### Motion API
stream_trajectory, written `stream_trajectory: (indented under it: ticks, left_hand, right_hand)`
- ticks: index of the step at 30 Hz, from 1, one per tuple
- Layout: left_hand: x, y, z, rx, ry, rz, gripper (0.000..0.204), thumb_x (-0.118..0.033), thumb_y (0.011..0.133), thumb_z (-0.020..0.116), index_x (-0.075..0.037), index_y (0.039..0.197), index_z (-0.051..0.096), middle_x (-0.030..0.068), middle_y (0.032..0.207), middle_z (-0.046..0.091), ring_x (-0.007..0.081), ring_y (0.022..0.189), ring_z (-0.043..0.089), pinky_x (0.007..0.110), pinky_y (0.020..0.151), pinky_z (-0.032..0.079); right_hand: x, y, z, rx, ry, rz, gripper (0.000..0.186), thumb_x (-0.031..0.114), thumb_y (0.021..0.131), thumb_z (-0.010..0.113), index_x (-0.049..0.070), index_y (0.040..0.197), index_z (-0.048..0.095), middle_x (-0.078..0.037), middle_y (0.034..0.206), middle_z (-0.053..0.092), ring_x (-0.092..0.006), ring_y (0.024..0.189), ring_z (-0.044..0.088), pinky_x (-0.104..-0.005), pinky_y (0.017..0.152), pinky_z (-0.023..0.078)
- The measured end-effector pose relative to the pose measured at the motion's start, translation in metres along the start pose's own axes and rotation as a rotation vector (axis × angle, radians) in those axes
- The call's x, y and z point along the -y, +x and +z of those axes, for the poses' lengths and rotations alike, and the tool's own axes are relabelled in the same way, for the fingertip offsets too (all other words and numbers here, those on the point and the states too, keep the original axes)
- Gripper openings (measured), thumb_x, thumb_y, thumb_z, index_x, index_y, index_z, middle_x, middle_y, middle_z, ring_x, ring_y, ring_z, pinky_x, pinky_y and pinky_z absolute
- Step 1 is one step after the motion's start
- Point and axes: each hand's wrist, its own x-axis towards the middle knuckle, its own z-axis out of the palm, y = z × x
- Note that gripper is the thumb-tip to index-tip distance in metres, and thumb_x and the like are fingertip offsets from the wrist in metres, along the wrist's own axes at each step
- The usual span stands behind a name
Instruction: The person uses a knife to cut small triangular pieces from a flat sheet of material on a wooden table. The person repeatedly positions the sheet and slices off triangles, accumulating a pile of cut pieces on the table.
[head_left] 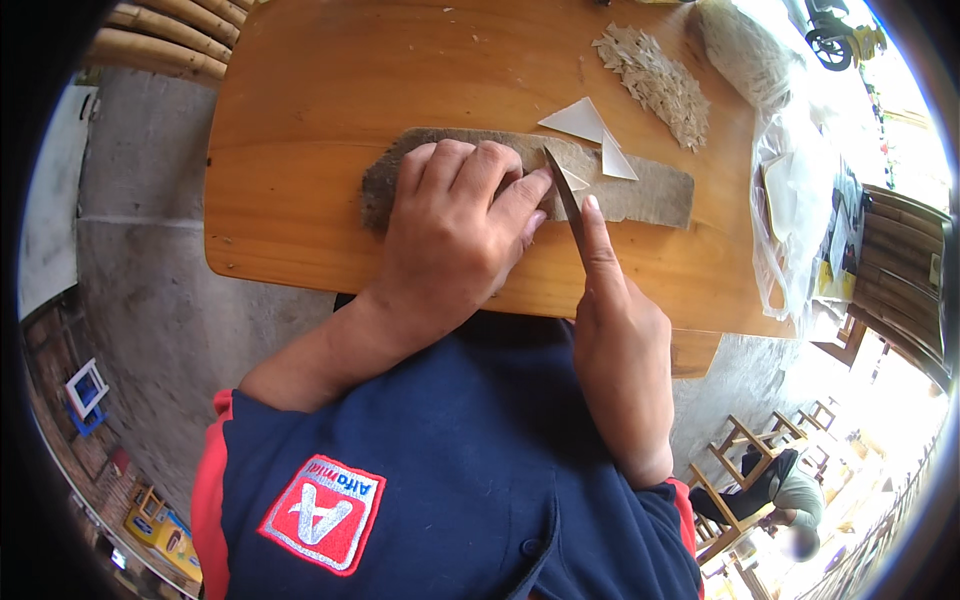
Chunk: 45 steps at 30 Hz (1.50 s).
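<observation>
A worn wooden board (pixel 655 195) lies across the near part of the table. My right hand (pixel 625 320) grips a knife (pixel 567 197), its forefinger stretched along the back of the dark blade. The blade rests over a small pale piece (pixel 574 179) on the board. My left hand (pixel 455 225) presses down on the board just left of the blade, fingers curled and thumb beside the forefinger; whatever lies under those fingertips is mostly hidden. Beyond the blade, two thin white triangular pieces (pixel 575 119) lie at the board's far edge, partly on the table.
On the wooden table (pixel 300 200), a heap of small pale chips (pixel 655 85) lies at the far right. Clear plastic bags (pixel 775 180) with pale contents line the right edge. Another person (pixel 790 495) sits among wooden chairs at the lower right. Bamboo poles (pixel 165 40) stand at upper left.
</observation>
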Motion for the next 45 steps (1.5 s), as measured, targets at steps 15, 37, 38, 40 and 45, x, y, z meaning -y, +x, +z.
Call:
stream_trajectory:
  ticks: [15, 37, 38, 40, 45]
  left_hand:
    - [0.004, 0.004, 0.0, -0.022, -0.047, -0.042, 0.029, -0.017, 0.083, 0.081, -0.015, 0.112, 0.079, 0.0018, 0.1, 0.063, 0.0236, 0.092, 0.058, 0.04, 0.088, 0.045]
    - [0.0, -0.007, -0.006, 0.053, -0.021, 0.033, 0.036, -0.009, 0.082, 0.079, -0.011, 0.118, 0.075, 0.0091, 0.116, 0.063, 0.0295, 0.103, 0.059, 0.042, 0.092, 0.047]
    - [0.0, -0.008, -0.004, 0.048, -0.028, 0.031, 0.036, -0.008, 0.082, 0.079, -0.01, 0.118, 0.075, 0.0091, 0.117, 0.062, 0.0295, 0.104, 0.059, 0.042, 0.092, 0.047]
    - [0.0, -0.008, -0.004, 0.048, -0.035, 0.025, 0.037, -0.008, 0.081, 0.078, -0.01, 0.118, 0.075, 0.0091, 0.117, 0.062, 0.0296, 0.104, 0.059, 0.043, 0.092, 0.047]
    - [-0.001, -0.008, -0.006, 0.067, -0.038, 0.007, 0.038, -0.007, 0.079, 0.079, -0.01, 0.117, 0.075, 0.0096, 0.118, 0.062, 0.0304, 0.106, 0.059, 0.043, 0.093, 0.047]
  right_hand:
    - [-0.009, -0.016, -0.009, -0.001, 0.151, 0.106, 0.077, -0.009, 0.087, 0.058, 0.011, 0.16, 0.041, -0.022, 0.081, 0.067, -0.0382, 0.07, 0.069, -0.0483, 0.065, 0.053]
    - [-0.032, 0.011, -0.027, 0.015, -0.084, -0.107, 0.068, -0.012, 0.086, 0.063, 0.02, 0.145, 0.064, -0.013, 0.074, 0.063, -0.0219, 0.061, 0.063, -0.0378, 0.063, 0.055]
    - [-0.033, 0.012, -0.026, 0.017, -0.081, -0.114, 0.068, -0.012, 0.085, 0.063, 0.02, 0.145, 0.065, -0.013, 0.073, 0.062, -0.0216, 0.061, 0.063, -0.0378, 0.062, 0.055]
    - [-0.035, 0.014, -0.026, 0.017, -0.075, -0.13, 0.07, -0.012, 0.083, 0.063, 0.02, 0.145, 0.065, -0.012, 0.071, 0.061, -0.021, 0.06, 0.062, -0.038, 0.061, 0.054]
    - [-0.037, 0.013, -0.022, 0.028, -0.065, -0.144, 0.075, -0.009, 0.082, 0.063, 0.024, 0.15, 0.059, -0.008, 0.067, 0.052, -0.0222, 0.055, 0.057, -0.0402, 0.056, 0.052]
